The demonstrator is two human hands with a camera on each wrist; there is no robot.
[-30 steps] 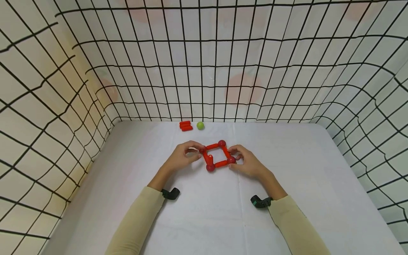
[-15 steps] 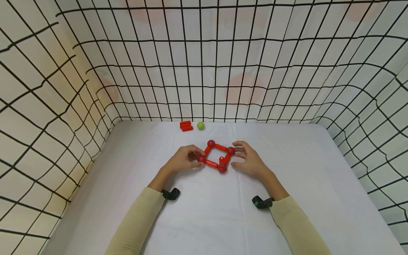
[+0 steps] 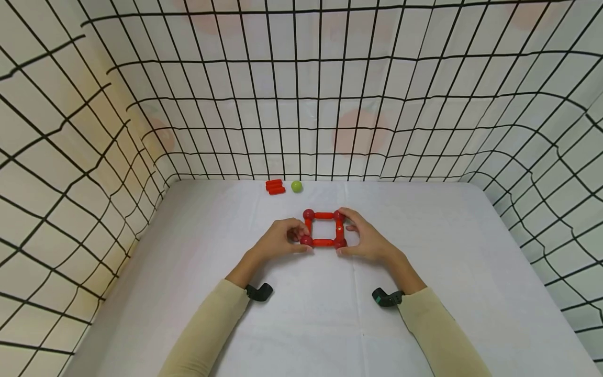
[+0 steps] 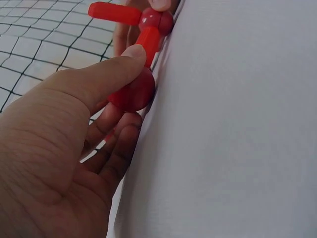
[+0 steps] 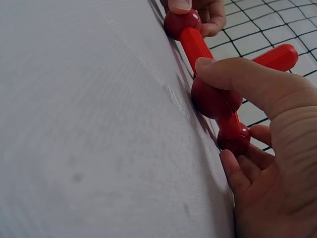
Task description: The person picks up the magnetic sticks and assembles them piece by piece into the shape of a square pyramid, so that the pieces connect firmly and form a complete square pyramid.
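Note:
A square frame of red rods and dark red balls [image 3: 323,242] lies on the white cloth, a ball at each corner. One more rod [image 5: 278,57] sticks up from the near right ball [image 5: 214,96]. My left hand [image 3: 281,238] grips the near left ball [image 4: 133,93] between thumb and fingers. My right hand [image 3: 369,241] spans the right side, its thumb on the near right ball and its fingers at the far right ball [image 5: 235,140]. In the left wrist view, the frame's far side is mostly hidden by the left hand.
Several loose red rods [image 3: 275,187] lie together at the cloth's back edge. A green ball [image 3: 296,186] rests beside them. Black wire mesh [image 3: 320,99] stands upright behind and along both sides of the white cloth [image 3: 325,314].
The square frame has turned on the cloth and now lies with its sides straight to me. Both hands have shifted along its corners, and the right fingers have moved onto the far right ball.

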